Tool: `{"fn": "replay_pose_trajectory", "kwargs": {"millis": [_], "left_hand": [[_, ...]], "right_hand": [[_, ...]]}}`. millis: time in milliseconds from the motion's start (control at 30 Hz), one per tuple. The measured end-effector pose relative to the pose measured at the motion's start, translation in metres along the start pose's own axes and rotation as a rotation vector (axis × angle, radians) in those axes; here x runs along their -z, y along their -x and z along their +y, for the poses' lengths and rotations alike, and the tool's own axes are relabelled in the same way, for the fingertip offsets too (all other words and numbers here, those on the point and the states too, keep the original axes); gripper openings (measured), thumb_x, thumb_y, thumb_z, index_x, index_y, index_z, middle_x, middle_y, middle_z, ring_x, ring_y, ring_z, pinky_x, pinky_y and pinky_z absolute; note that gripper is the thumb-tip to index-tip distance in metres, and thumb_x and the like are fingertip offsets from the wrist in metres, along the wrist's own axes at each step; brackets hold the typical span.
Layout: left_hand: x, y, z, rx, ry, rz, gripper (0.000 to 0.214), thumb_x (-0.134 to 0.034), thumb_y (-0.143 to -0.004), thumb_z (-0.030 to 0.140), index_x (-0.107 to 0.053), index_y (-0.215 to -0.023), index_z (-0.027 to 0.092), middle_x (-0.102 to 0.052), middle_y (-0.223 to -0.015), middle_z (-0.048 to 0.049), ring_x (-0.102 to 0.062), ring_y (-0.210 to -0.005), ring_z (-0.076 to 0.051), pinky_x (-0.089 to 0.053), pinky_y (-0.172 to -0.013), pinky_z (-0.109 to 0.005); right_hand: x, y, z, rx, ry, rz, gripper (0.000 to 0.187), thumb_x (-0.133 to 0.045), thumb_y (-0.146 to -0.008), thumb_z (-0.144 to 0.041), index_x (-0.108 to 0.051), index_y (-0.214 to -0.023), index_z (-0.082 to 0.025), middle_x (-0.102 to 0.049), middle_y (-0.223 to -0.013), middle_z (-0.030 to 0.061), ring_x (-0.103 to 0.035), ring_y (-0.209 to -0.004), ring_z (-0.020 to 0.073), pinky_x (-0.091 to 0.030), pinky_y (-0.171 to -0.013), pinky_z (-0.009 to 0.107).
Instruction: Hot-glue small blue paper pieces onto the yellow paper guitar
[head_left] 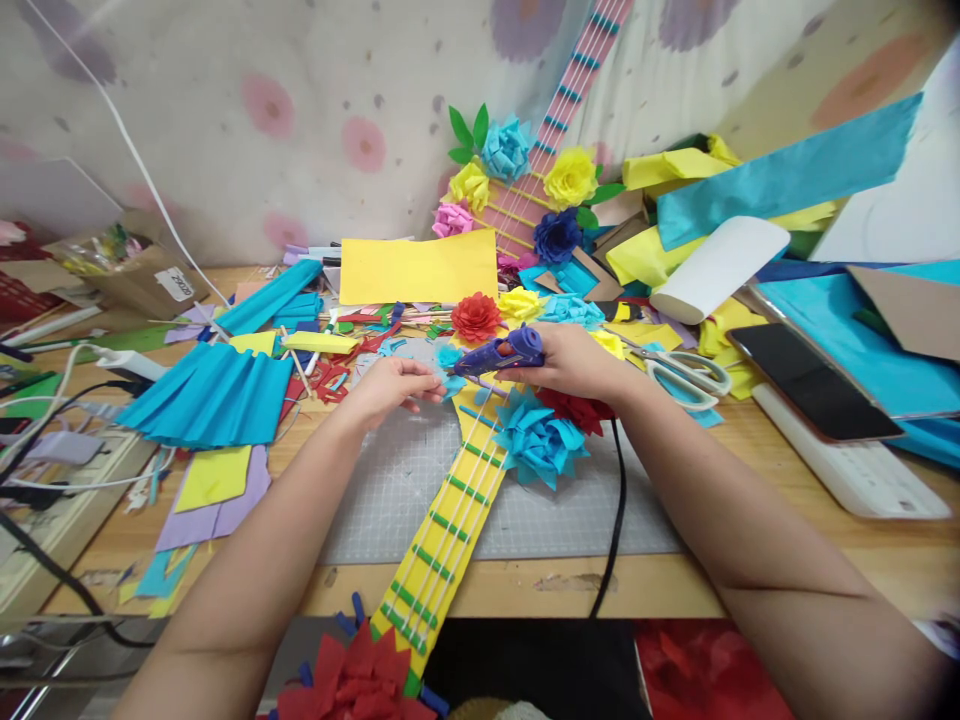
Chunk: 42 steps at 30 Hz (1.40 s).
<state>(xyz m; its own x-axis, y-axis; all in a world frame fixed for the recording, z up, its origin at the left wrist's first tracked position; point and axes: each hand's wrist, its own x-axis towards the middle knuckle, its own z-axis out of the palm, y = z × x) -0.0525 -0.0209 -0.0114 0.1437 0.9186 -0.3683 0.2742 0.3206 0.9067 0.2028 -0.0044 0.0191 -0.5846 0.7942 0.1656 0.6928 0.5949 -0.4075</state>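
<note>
My right hand [574, 358] is wrapped round a dark blue hot glue gun [495, 353], its nozzle pointing left. At that nozzle is a small light-blue paper flower [450, 362], pinched between the fingers of my left hand [399, 388]. Below both hands lies a yellow paper guitar [442, 530] with white strings and green frets, its neck reaching toward me. Around its body sit a large blue paper flower [541, 436], a red flower [476, 316] and yellow ones. Another red paper flower [356, 680] covers the near end of the neck.
A grey cutting mat [375, 510] lies underneath. Scissors [686, 380], a phone [814, 380] and blue paper are on the right. Pleated blue paper [214, 395] and a power strip [67, 510] are on the left. A pink paper guitar [517, 205] leans behind. The gun's black cord [621, 500] hangs over the edge.
</note>
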Motion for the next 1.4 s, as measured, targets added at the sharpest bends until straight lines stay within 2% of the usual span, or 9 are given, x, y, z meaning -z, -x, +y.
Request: {"fn": "replay_pose_trajectory", "kwargs": {"millis": [967,1300,1400], "left_hand": [[0.0008,0.0007,0.0003,-0.023,-0.03,-0.002,0.034,-0.081,-0.055,0.043,-0.067,-0.067,0.015,-0.074,-0.076,-0.0085,-0.067,-0.069,-0.017,-0.036,-0.045,-0.02],[0.0034,0.0019,0.0032,0.014,0.039,-0.022,0.036,-0.084,-0.052,0.041,-0.068,-0.07,0.015,-0.074,-0.08,-0.0082,-0.067,-0.069,-0.015,-0.035,-0.045,-0.019],[0.0062,0.0011,0.0027,0.026,0.085,-0.022,0.038,-0.086,-0.05,0.041,-0.069,-0.071,0.014,-0.074,-0.081,-0.008,-0.067,-0.071,-0.015,-0.035,-0.046,-0.019]], "right_hand": [[0.0015,0.0,0.0016,0.043,0.021,-0.012,0.038,-0.057,-0.081,-0.054,-0.067,-0.086,-0.017,-0.066,-0.083,0.0064,-0.057,-0.074,0.0181,-0.036,-0.065,0.026],[0.0023,0.0002,0.0001,0.032,-0.018,-0.034,0.039,-0.058,-0.081,-0.055,-0.068,-0.087,-0.017,-0.068,-0.084,0.0067,-0.06,-0.076,0.0191,-0.038,-0.066,0.027],[0.0045,0.0005,0.0008,0.029,-0.036,-0.004,0.04,-0.059,-0.079,-0.055,-0.068,-0.085,-0.017,-0.068,-0.082,0.0066,-0.06,-0.074,0.0195,-0.04,-0.066,0.027]]}}
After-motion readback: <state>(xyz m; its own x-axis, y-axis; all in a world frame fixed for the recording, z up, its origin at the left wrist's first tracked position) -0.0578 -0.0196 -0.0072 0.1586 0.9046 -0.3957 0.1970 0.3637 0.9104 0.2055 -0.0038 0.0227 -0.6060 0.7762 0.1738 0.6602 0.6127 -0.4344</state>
